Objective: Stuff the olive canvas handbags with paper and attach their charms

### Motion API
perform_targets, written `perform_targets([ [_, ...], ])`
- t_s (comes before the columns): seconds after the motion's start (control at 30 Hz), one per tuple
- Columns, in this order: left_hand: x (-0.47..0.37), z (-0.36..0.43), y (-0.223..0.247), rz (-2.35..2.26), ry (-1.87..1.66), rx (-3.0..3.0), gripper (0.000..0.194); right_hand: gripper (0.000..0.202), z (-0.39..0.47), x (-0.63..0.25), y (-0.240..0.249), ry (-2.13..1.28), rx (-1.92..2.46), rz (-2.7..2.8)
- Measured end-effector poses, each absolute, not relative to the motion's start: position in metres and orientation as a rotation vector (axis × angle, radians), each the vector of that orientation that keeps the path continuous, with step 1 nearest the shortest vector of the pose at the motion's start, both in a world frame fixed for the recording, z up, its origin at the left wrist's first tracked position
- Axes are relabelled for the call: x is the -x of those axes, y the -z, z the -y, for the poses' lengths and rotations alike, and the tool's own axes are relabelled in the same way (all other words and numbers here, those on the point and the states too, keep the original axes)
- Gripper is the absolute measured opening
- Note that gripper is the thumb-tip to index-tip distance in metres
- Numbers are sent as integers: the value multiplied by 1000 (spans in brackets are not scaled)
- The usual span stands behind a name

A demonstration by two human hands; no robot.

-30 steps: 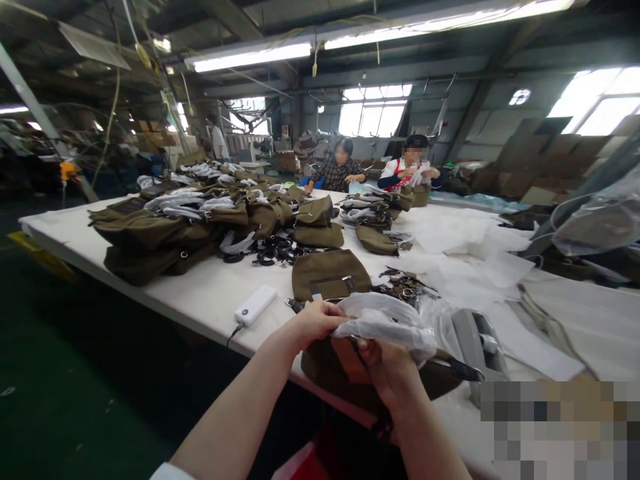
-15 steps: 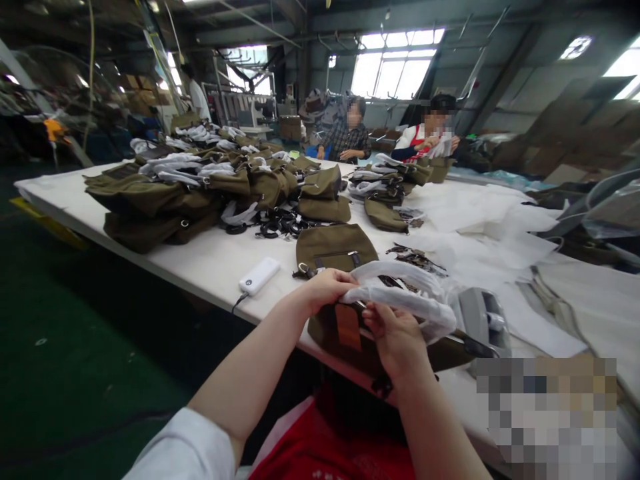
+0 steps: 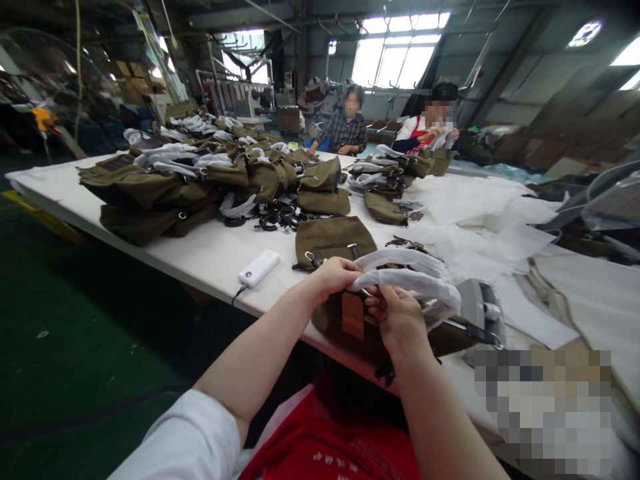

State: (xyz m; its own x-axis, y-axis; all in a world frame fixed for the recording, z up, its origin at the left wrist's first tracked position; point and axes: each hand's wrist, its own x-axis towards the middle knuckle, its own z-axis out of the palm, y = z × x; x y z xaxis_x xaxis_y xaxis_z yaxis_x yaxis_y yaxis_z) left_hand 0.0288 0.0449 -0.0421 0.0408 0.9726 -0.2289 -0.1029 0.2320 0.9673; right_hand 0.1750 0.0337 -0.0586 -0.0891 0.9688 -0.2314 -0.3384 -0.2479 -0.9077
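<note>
An olive-green handbag [image 3: 327, 327] with a brown tag [image 3: 353, 317] lies at the table's near edge. Its two handles are wrapped in white material [image 3: 420, 283] and arch to the right. My left hand [image 3: 336, 277] is closed, pinching the left end of a wrapped handle between thumb and fingers. Just below that handle my right hand [image 3: 400, 320] has its fingers curled together at the bag's top edge; whatever they grip is hidden. Behind the bag lies an olive flap piece [image 3: 333, 233] with a zip and metal clip.
A white power bank [image 3: 259, 268] with a cable lies left of my hands. Olive bags [image 3: 165, 187] are heaped at the far left, black rings [image 3: 280, 217] beside them. A grey tape dispenser [image 3: 477, 307] stands at right near white sheets [image 3: 460, 203]. Two people sit across the table.
My view has shifted slightly. Both hands stay at the wrapped handle, with only small finger movements. Across the table, the person in plaid has extended an arm along the table.
</note>
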Motion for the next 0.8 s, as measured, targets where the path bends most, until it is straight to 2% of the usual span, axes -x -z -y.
perform_targets([
  [0.27, -35, -46, 44, -1277, -1159, -1018, 37, 41, -36, -174, 51, -1593, 1043, 735],
  [0.53, -49, -45, 58, -1422, -1265, -1127, 30, 28, -47, -171, 70, -1448, 1130, 833],
  [0.8, -55, -49, 72, -1527, -1362, -1368, 32, 27, -48, -168, 82, -1332, 1110, 968],
])
